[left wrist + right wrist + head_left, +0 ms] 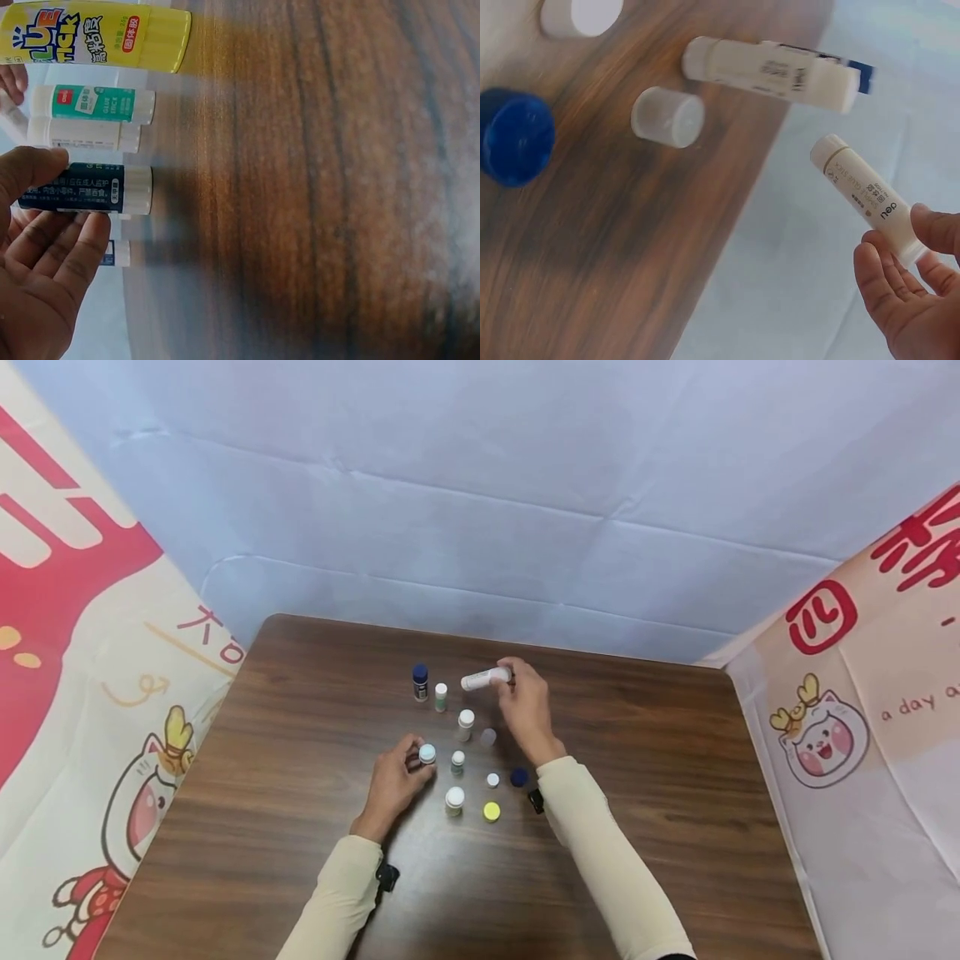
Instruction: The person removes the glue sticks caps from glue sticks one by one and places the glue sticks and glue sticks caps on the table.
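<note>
Head view: lower centre-left, left hand (392, 783) pinching upright dark-blue glue stick (427, 753); centre, white Deli glue stick (482, 679) aloft, tilted, gripped by right hand (527, 703)—likely mid-transfer, next move probably calling for righting and lowering it.

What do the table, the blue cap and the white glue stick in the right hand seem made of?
Table: probably wood or wood-look laminate, satin; brown grain, soft pale reflections.
Blue cap: likely plastic, slightly glossy; evenly coloured, with a faint sheen.
White glue stick: probably plastic, smooth; straight tube, printed lettering.
</note>
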`<state>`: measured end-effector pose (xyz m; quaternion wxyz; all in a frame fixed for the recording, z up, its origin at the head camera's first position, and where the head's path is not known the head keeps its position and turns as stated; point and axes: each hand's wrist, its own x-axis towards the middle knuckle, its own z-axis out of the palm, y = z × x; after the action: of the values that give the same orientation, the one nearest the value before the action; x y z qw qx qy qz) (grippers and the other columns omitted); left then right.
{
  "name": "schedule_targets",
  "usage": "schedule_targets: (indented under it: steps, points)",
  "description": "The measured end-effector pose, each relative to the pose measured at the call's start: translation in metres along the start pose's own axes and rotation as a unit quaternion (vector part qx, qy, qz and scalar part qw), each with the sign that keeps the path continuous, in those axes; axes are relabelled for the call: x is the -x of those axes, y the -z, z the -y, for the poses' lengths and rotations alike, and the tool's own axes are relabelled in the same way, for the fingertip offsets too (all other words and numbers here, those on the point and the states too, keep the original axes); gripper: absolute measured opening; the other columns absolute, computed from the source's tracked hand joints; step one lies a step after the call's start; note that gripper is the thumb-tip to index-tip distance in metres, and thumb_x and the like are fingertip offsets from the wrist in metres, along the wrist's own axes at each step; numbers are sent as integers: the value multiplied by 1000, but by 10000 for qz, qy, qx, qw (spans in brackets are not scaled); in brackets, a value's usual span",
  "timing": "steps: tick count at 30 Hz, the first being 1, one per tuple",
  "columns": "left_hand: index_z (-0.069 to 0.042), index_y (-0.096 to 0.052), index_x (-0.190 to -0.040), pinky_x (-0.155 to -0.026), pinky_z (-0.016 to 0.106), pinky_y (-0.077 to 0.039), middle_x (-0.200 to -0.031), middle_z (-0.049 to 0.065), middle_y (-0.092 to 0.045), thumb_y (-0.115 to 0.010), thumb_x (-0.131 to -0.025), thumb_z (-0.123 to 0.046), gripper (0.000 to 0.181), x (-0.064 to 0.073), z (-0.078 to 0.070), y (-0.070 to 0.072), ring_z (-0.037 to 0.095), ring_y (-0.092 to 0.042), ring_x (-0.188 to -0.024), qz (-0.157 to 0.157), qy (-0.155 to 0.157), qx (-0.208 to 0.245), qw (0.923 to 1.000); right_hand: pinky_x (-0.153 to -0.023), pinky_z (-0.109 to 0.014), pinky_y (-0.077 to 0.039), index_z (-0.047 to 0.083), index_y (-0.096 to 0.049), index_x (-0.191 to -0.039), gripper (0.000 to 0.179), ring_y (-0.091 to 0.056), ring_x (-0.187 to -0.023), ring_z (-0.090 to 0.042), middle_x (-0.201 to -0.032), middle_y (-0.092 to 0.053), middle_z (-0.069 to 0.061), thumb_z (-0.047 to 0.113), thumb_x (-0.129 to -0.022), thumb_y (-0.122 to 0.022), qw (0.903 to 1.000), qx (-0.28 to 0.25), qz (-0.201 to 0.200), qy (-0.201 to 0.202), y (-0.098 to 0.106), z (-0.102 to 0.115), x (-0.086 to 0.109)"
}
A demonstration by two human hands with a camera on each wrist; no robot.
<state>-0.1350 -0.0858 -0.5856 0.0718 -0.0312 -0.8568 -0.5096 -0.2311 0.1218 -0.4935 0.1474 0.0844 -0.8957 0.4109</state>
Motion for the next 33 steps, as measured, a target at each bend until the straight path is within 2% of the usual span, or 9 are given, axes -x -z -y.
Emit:
schedule_targets:
  steps: [4, 8, 12, 18, 22, 26, 30, 33]
  points:
    - [-7, -58, -95, -78, 31, -55, -97, 15, -72, -80, -71, 5, 34, 0, -1, 0, 26, -70, -90, -19, -42, -41, 10000, -66, -29, -51, 0, -64, -110, 28, -64, -81, -20, -99, -68, -13, 10, -86, -73, 9973, -548, -273, -410, 13, 8, 9]
    - [-7, -58, -95, -79, 32, -55, -98, 16, -72, -80, -72, 5, 34, 1, -1, 0, 27, -70, -91, -6, -4, -77, 10000, -65, -21, -50, -1, -65, -109, 29, -66, -83, -21, -98, -68, -13, 11, -84, -74, 9893, -1140, -467, -781, 25, 17, 20]
    - [-6, -58, -96, -79, 33, -55, -99, 17, -71, -80, -72, 5, 35, 1, -1, 0, 28, -70, -91, 17, 30, -97, 9999, -65, -15, -49, -4, -64, -108, 27, -66, -84, -22, -100, -66, -17, 3, -84, -73, 9749, -1854, -515, -1123, 36, 24, 29]
    - [-9, -58, -95, -79, 36, -55, -97, 15, -72, -81, -71, 3, 35, 1, -2, 1, 26, -70, -88, 33, 109, -54, 9999, -69, -19, -51, -7, -63, -110, 27, -62, -85, -21, -105, -63, -23, -7, -84, -69, 9489, -2758, -320, -1498, 51, 29, 41]
    - [-9, -58, -95, -79, 38, -55, -96, 15, -72, -82, -72, 0, 35, 3, -4, 2, 26, -70, -88, 58, 209, -105, 9997, -72, -18, -51, -9, -62, -114, 29, -61, -90, -21, -111, -61, -25, -9, -85, -66, 9363, -3081, -263, -1666, 56, 33, 48]
    - [-8, -59, -104, -82, 41, -54, -102, 17, -71, -83, -71, -4, 41, 5, -7, 5, 30, -69, -93, 121, 367, -76, 9992, -74, -18, -51, -11, -60, -115, 30, -60, -91, -20, -114, -61, -26, -10, -86, -65, 9283, -3273, -291, -1742, 58, 35, 54]
    - [-10, -60, -113, -84, 49, -52, -108, 17, -69, -85, -71, -10, 49, 9, -15, 12, 36, -67, -96, 56, 477, -23, 9988, -75, -18, -52, -11, -61, -116, 32, -60, -91, -19, -114, -61, -25, -11, -85, -65, 9268, -3315, -323, -1734, 58, 34, 58]
    - [-9, -61, -114, -82, 51, -51, -110, 18, -68, -86, -71, -13, 50, 10, -24, 18, 37, -66, -94, -86, 325, -104, 9994, -76, -17, -51, -10, -61, -117, 32, -60, -92, -17, -115, -61, -25, -10, -86, -65, 9284, -3265, -351, -1739, 58, 32, 60]
